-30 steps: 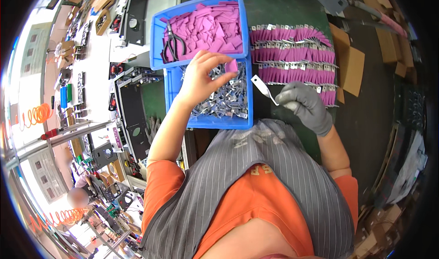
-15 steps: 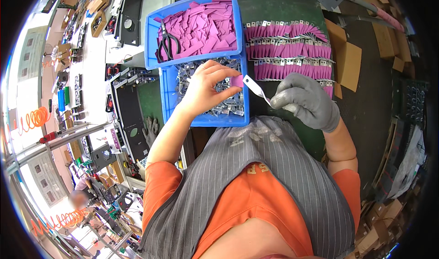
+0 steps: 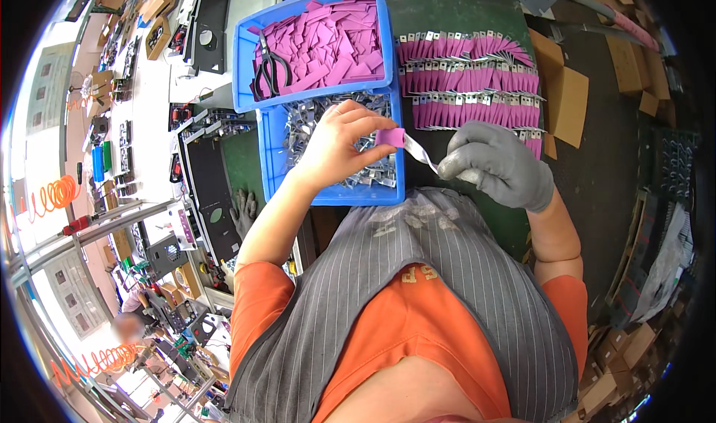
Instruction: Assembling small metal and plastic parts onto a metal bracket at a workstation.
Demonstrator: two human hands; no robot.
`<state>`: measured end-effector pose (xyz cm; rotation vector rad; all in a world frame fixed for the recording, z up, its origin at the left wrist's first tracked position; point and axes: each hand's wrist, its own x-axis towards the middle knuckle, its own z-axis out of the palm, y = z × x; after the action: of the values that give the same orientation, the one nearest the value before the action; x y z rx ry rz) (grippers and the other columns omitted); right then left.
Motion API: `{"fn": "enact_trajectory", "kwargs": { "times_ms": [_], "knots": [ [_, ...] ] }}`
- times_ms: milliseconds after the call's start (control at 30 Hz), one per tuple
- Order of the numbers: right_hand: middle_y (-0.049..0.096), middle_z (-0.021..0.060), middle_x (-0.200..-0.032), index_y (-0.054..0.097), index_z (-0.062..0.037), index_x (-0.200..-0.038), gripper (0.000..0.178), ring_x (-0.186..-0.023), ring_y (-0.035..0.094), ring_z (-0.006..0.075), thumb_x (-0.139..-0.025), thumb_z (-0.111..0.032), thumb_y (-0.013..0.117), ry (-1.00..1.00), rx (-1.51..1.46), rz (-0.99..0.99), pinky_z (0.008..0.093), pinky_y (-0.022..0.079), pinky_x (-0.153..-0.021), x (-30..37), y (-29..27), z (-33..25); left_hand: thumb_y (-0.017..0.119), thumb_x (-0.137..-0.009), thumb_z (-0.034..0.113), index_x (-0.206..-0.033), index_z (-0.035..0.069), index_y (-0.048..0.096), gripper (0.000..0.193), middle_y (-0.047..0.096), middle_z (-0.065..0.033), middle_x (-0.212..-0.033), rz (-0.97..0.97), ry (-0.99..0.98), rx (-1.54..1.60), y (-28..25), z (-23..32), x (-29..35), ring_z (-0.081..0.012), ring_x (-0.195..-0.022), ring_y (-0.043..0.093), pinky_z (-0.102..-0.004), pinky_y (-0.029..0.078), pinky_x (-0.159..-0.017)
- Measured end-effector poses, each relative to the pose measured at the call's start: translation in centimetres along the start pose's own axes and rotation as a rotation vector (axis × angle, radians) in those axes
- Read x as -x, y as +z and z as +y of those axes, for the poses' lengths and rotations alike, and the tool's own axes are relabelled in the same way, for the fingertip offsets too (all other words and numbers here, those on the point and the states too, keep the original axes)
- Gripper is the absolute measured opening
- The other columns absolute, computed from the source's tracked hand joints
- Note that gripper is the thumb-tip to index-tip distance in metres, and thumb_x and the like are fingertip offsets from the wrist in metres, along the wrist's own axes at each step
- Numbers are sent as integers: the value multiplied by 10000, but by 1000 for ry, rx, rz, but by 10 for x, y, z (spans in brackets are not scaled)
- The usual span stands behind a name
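My bare left hand (image 3: 344,143) pinches a short purple sleeve (image 3: 390,137) between thumb and fingers, above the front blue bin. The sleeve sits around the upper end of a twisted silvery metal strip (image 3: 420,154). My right hand (image 3: 496,165), in a grey glove, is closed on the strip's other end; its fingers cover that tip. Under my left hand, the front blue bin (image 3: 328,195) holds many small metal parts. Behind it, a second blue bin (image 3: 241,65) is full of purple sleeves (image 3: 339,39), with black-handled scissors (image 3: 270,69) lying on them at the left.
Rows of purple-sleeved metal strips (image 3: 470,80) lie on the green surface (image 3: 447,9) to the right of the bins. An open cardboard box (image 3: 567,98) is beyond them. A loose grey glove (image 3: 243,212) lies left of my left forearm. Further left runs a cluttered workbench (image 3: 149,95).
The purple sleeve has moved right onto the strip's end and now covers the holed tip that was bare before. Both hands have stayed nearly in place.
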<state>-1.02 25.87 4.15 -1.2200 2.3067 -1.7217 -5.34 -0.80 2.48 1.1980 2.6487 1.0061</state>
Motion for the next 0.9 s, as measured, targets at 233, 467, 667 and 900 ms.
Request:
{"fn": "enact_trajectory", "kwargs": {
  "times_ms": [233,467,667,900],
  "knots": [
    [623,107,-852,606,-14,-986,202,-775,622,217,-830,-142,622,395,-102,22,309,489,-703,2,16,14,729,-722,219,-941,153,673,235,651,28,-910,-55,136,-3,10,7,-7,-185,-851,564,-338,422,-731],
    [600,113,-894,613,-38,-953,195,-813,574,259,-809,-164,653,417,245,158,359,457,-723,47,44,52,728,-722,159,-961,103,661,255,637,-67,-893,158,-73,-51,16,-4,22,-265,-861,574,-385,451,-760],
    [530,156,-792,615,-38,-875,284,-775,513,327,-805,-311,652,589,767,44,446,400,-694,183,62,133,654,-719,131,-887,140,655,169,596,-58,-836,412,-310,3,71,1,109,-267,-810,593,-406,476,-700],
    [541,127,-910,519,20,-1013,426,-812,525,242,-775,-265,727,764,506,-21,366,438,-734,221,16,188,618,-747,93,-1014,157,607,274,531,-59,-1048,731,-708,-65,131,42,201,-243,-951,543,-388,444,-801]
  ]
}}
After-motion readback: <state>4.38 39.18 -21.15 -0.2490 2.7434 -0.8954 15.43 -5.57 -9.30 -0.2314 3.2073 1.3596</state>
